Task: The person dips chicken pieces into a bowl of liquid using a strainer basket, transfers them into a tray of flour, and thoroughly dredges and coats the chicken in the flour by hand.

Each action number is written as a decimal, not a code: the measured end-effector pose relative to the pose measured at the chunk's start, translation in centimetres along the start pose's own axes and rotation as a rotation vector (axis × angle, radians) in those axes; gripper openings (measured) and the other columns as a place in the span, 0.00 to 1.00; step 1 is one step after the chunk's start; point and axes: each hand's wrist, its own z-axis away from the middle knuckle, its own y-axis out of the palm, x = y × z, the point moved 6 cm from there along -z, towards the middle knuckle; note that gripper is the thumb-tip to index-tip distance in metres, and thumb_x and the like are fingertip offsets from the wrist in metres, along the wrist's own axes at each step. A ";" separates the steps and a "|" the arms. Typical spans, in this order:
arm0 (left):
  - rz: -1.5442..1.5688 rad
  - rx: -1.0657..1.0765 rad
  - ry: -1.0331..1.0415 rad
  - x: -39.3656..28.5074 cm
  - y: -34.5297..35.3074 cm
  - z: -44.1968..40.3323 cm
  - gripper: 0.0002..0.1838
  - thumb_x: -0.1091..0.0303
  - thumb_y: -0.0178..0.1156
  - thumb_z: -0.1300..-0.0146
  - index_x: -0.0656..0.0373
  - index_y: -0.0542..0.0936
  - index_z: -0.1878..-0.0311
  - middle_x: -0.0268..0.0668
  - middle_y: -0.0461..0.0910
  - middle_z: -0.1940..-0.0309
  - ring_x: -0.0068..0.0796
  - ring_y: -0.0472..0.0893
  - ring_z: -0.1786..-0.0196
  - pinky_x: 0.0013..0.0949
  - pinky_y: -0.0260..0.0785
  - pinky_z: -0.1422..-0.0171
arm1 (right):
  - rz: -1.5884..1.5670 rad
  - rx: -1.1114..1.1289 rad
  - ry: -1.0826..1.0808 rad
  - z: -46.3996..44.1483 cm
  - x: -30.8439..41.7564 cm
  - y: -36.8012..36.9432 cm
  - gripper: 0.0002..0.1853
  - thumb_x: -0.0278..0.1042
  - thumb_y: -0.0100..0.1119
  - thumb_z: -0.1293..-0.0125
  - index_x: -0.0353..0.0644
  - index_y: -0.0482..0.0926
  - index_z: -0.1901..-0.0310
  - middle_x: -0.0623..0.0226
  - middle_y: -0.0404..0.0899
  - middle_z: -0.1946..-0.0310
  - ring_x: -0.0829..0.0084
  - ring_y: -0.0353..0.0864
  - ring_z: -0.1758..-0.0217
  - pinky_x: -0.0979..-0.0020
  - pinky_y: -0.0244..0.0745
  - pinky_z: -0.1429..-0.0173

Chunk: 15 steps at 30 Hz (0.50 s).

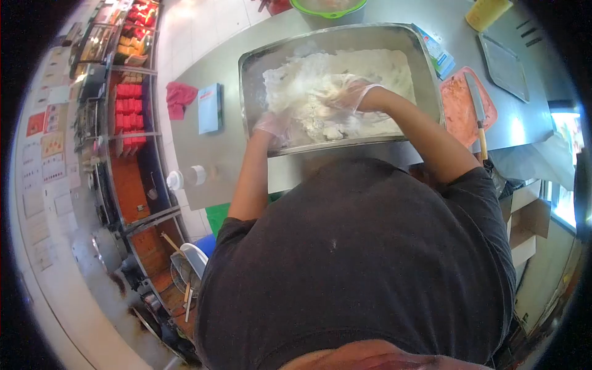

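Note:
A large metal tray [246, 80] lies on the steel table, with a wide patch of white flour-like powder [388, 74] in it. Both my hands wear clear plastic gloves. My left hand [271, 125] is low at the tray's left side, at the edge of the powder. My right hand [351, 94] reaches in from the right, over the middle of the powder. Pale coated lumps [317, 117] lie between the hands. Motion blur and powder hide the fingers of both hands, so I cannot make out whether they hold anything.
Right of the tray, a knife [476, 102] rests across a reddish tray [459, 117]. Farther right lies a metal tray [505, 66]. A blue box [209, 109] and red cloth [180, 100] sit left. A green-rimmed tub [330, 11] stands behind; a white-capped bottle [185, 177] is near the left edge.

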 end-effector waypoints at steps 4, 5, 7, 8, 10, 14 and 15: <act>-0.404 -0.135 0.209 2.2 1.4 -3.2 0.28 0.48 0.41 0.26 0.56 0.70 0.32 0.57 0.72 0.37 0.53 0.75 0.38 0.43 0.67 0.33 | 0.006 -0.039 -0.225 0.2 4.1 -1.5 0.27 0.57 0.51 0.33 0.51 0.78 0.39 0.56 0.80 0.43 0.58 0.80 0.45 0.63 0.71 0.40; -0.538 -0.226 0.267 1.9 1.3 -3.0 0.25 0.54 0.42 0.26 0.54 0.69 0.31 0.55 0.72 0.37 0.52 0.76 0.39 0.42 0.68 0.35 | 0.010 -0.034 -0.229 0.2 4.3 -1.7 0.27 0.57 0.51 0.33 0.51 0.78 0.39 0.56 0.80 0.43 0.58 0.80 0.45 0.63 0.71 0.40; -0.364 -0.168 0.319 1.8 1.5 -2.6 0.23 0.57 0.42 0.26 0.50 0.69 0.31 0.53 0.70 0.35 0.50 0.76 0.39 0.42 0.70 0.36 | -0.278 -0.176 0.074 -0.1 2.5 -2.9 0.27 0.58 0.49 0.32 0.51 0.78 0.40 0.55 0.80 0.43 0.59 0.81 0.45 0.65 0.71 0.40; -0.274 -0.142 0.345 1.6 2.0 -2.3 0.22 0.59 0.42 0.26 0.49 0.69 0.31 0.52 0.69 0.34 0.50 0.76 0.39 0.42 0.70 0.36 | -0.270 -0.170 0.071 -0.1 2.4 -2.9 0.27 0.58 0.49 0.32 0.51 0.78 0.40 0.55 0.80 0.43 0.59 0.81 0.45 0.65 0.71 0.40; -0.600 -0.192 0.542 0.3 3.8 -1.2 0.22 0.62 0.45 0.27 0.46 0.69 0.31 0.49 0.70 0.34 0.45 0.76 0.39 0.41 0.72 0.39 | -0.147 -0.061 0.027 -0.5 2.4 -1.7 0.31 0.60 0.49 0.32 0.47 0.75 0.36 0.54 0.77 0.40 0.58 0.79 0.43 0.66 0.71 0.39; -0.832 -0.217 0.625 1.9 6.3 -2.6 0.25 0.64 0.49 0.31 0.44 0.68 0.30 0.47 0.74 0.38 0.40 0.78 0.42 0.41 0.74 0.43 | 0.124 -0.026 0.074 -0.9 2.9 3.0 0.34 0.60 0.48 0.33 0.51 0.68 0.30 0.51 0.73 0.37 0.56 0.76 0.37 0.66 0.68 0.35; -0.639 -0.163 0.515 1.8 4.9 -2.3 0.26 0.64 0.50 0.32 0.43 0.68 0.30 0.47 0.76 0.40 0.40 0.79 0.43 0.41 0.74 0.44 | 0.108 0.061 0.035 0.9 4.8 1.7 0.35 0.59 0.48 0.33 0.51 0.64 0.28 0.50 0.72 0.35 0.54 0.74 0.35 0.65 0.67 0.33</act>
